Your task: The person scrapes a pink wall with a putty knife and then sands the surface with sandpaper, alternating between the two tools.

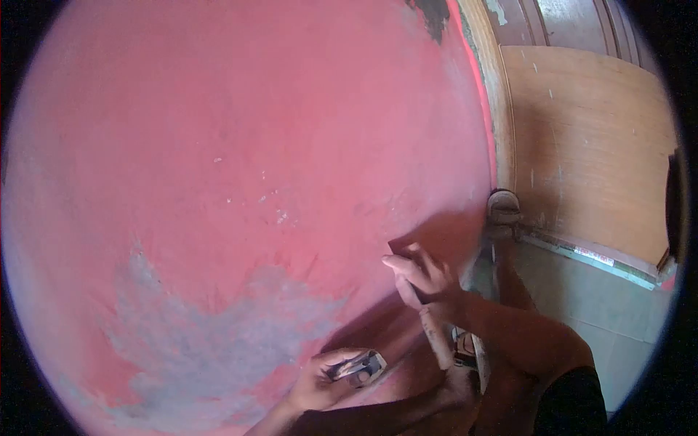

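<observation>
Left hand point(316, 385) clamped tight, right hand point(429, 280) half curled beside the red

From our head view, the only one we have, we pick up the action low in the frame. Our left hand has its fingers and thumb wrapped around a small silvery-and-dark, metal-looking piece point(360, 368) with a hollow face; what exactly it is, we cannot make out.

Up and to the right, here's our right hand, fingers partly bent, one reaching out leftward against a broad pink-red painted surface point(305, 131). Just below the palm runs a pale brown, rod-shaped stick point(438, 341), and we cannot tell whether the hand pinches it or merely lies against it. The hands sit near each other but apart.

And look at that surface! A ragged, dull grey patch point(218, 341) spreads to the left of the left hand, with a scatter of tiny white specks point(282, 216) higher up. Over on the right edge we have a flat light-brown wooden board point(596, 145), with pale greenish-grey tiles point(603, 320) below it.

As we judge it, this is a holding step: the metal-looking piece is secured on the left, the two hands not yet joined. Any next move, we reckon, calls for a steady left grip and a surer set of the right fingers, kept clear of the piece's edges.
</observation>
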`<state>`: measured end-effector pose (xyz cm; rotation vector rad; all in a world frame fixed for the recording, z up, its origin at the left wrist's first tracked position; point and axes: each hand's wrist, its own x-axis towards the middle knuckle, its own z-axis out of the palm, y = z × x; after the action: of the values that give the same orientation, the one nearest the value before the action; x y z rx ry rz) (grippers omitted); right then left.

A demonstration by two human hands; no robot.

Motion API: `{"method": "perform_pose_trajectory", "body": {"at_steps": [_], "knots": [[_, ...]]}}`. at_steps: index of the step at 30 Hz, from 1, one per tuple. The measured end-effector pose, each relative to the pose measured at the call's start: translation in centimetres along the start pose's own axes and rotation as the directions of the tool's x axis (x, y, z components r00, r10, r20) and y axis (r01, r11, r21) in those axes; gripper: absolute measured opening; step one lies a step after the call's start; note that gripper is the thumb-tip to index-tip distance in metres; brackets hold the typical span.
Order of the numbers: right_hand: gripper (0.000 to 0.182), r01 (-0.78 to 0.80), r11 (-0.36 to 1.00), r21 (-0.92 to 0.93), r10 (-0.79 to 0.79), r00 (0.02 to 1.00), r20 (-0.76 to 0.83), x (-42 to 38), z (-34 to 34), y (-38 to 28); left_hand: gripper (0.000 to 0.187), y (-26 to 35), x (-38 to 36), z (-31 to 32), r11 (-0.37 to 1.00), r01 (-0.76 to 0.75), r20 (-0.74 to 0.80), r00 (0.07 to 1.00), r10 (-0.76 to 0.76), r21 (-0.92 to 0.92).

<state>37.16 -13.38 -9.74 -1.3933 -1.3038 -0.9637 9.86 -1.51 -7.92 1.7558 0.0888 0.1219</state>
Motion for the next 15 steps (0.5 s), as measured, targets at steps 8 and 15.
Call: {"method": "perform_pose_trajectory", "body": {"at_steps": [8,15], "knots": [[0.044,0.008,0.997,0.081,-0.017,0.993,0.115,-0.4,-0.7,0.2,0.038,0.0,-0.2,0.1,0.999,0.025,-0.016,1.000,-0.026,-0.034],[0.042,-0.010,0.999,0.046,0.004,0.992,0.123,-0.4,-0.2,-1.0,0.038,-0.2,0.1,0.2,0.998,-0.060,0.001,0.998,0.060,-0.037]]}}
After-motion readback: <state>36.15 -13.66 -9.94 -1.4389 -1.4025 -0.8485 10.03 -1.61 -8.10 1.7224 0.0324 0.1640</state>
